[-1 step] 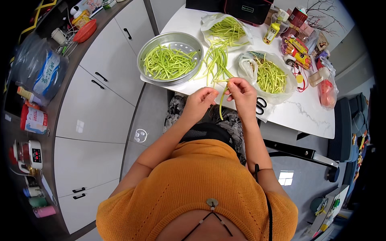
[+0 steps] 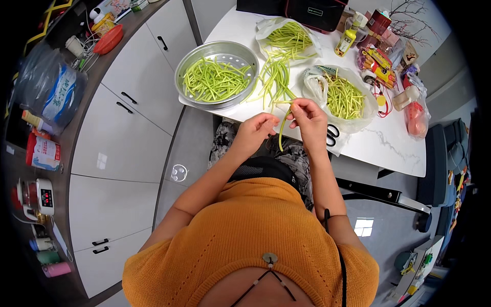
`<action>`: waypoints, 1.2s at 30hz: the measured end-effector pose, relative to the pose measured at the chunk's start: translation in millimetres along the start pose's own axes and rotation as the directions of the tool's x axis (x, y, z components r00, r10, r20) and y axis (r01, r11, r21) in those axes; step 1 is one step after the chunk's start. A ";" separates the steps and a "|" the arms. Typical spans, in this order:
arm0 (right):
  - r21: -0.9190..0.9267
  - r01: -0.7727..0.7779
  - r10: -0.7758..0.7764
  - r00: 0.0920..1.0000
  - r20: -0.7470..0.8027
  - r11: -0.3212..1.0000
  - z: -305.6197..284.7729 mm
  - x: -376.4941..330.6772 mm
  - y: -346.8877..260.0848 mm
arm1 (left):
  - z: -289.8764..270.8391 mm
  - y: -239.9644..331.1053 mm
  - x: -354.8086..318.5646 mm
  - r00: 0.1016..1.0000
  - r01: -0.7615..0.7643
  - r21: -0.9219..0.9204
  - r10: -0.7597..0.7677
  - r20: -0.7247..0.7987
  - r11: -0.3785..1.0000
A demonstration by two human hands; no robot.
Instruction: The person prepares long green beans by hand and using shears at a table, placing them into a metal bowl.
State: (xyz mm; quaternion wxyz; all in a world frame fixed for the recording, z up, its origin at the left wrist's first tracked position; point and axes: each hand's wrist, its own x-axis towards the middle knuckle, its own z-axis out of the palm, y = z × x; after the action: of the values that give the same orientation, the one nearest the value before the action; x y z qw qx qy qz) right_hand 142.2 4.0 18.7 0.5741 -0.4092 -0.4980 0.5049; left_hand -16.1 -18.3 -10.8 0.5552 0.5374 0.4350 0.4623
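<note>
My right hand (image 2: 310, 122) pinches a long green garlic scape (image 2: 281, 137), which hangs down between my two hands over the table's near edge. Close to its left, my left hand (image 2: 255, 134) has its fingers curled together by the stem; whatever is between those fingertips is hidden. Beyond my hands, loose garlic scapes (image 2: 276, 77) spill from a white plastic bag (image 2: 264, 29). On the left, a metal colander (image 2: 180, 77) holds cut green pieces. A second plastic bag (image 2: 364, 122), beside my right hand, holds short yellowish-green pieces.
Black-handled scissors (image 2: 332, 134) lie by my right wrist on the white table (image 2: 394, 148). Farther back stand a yellow-green bottle (image 2: 346, 42), snack packets (image 2: 378, 65) and a black box (image 2: 317, 14). White cabinets (image 2: 120, 138) line the left, with a cluttered counter above.
Both hands have shifted very slightly, the left fingertips a little downward. The garlic scape stays in my right hand.
</note>
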 end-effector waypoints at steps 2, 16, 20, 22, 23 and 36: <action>0.035 0.005 -0.006 1.000 0.026 0.999 -2.0 1.4 1.9 | -1.2 -3.3 0.3 0.994 0.078 -0.066 -0.073 0.079 0.995; 0.272 -0.250 0.181 0.949 0.257 0.929 -13.4 0.9 -3.8 | -1.9 -7.5 0.4 0.993 -0.055 -0.101 0.065 0.097 0.993; 0.260 -0.311 0.206 0.909 0.363 0.914 -18.2 1.5 -7.4 | -5.7 -4.5 -1.4 0.995 -0.097 0.107 0.097 0.009 0.989; 0.221 -0.322 0.211 0.887 0.411 0.921 -19.3 1.4 -10.8 | -5.5 8.4 -5.2 0.987 -0.135 0.284 0.154 -0.045 0.949; 0.209 -0.323 0.212 0.880 0.425 0.923 -19.3 1.3 -11.3 | -6.4 9.9 -5.4 0.977 -0.180 0.317 0.206 -0.050 0.931; 0.028 -0.139 0.122 0.939 0.322 0.990 -18.7 -1.9 -13.0 | -8.7 32.1 -12.1 0.913 -0.320 0.489 0.402 -0.069 0.812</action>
State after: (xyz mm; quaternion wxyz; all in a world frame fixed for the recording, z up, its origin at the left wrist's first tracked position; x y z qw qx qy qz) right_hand 162.9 0.7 27.9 0.4613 -0.3395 -0.5433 0.6138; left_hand -28.4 -28.7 20.7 0.2720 0.6866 0.4684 0.4849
